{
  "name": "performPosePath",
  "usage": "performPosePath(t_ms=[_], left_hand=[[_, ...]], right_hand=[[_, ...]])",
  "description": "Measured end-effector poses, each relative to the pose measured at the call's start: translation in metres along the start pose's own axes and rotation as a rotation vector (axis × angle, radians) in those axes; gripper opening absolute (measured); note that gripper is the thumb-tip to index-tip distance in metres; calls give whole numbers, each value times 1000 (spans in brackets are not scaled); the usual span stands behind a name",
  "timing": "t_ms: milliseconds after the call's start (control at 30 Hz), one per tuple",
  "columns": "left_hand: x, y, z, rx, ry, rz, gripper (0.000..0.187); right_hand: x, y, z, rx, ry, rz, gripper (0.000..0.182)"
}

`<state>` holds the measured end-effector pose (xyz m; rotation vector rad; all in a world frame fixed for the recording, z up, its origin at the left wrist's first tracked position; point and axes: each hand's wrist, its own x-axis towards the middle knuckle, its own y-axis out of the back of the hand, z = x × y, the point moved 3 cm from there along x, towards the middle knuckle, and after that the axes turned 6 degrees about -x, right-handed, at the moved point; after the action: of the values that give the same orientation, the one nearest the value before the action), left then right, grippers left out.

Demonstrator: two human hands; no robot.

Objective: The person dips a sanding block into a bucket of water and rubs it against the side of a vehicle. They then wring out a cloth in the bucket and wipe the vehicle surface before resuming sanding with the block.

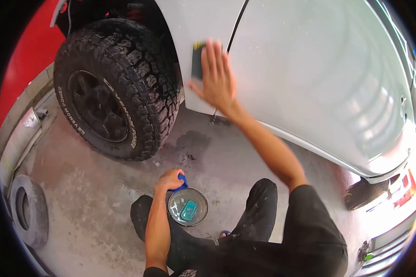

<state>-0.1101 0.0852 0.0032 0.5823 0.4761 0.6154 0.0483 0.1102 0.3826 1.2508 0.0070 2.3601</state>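
My right hand (218, 81) lies flat with straight fingers over a dark grey sheet (197, 62) that looks like sandpaper with a yellow edge. It presses the sheet to the pale car's front fender (189, 27), just left of the door seam, and is slightly blurred. Low down, the fingers of my left hand (169, 179) are closed around a bunched blue cloth (180, 183). The cloth is at the upper left rim of a round bowl (206, 217) on the floor. Inside the bowl lies a teal block (188, 210), perhaps a sponge, in what looks like water.
A big off-road tyre (138, 92) stands left of the fender. The pale door (309, 69) stretches away to the right. Another tyre (41, 217) lies at the far left, near a pipe (16, 143) along the wall. Damp patches mark the concrete floor (101, 203).
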Motion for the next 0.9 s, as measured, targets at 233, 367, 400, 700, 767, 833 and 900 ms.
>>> performPosePath(t_ms=[233,367,400,700,767,833,900], left_hand=[[1,-4,-4,-16,-50,70,41],[-13,4,6,-11,-52,71,40],[-14,3,-3,20,-36,59,40],[-22,5,10,-4,-95,129,39],[-19,5,5,-58,-137,108,38],[-17,0,-12,34,-65,51,38],[-17,4,-10,49,14,12,39]], right_hand=[[88,3,34,-68,-61,12,108],[-50,-9,-19,-202,179,-179,107],[-36,-9,-10,-180,195,-118,107],[-62,-18,-27,-265,159,-257,105],[-96,-23,-28,-291,261,-257,105],[-62,-12,-19,-242,304,-288,102],[55,-2,11,-223,125,-125,107]])
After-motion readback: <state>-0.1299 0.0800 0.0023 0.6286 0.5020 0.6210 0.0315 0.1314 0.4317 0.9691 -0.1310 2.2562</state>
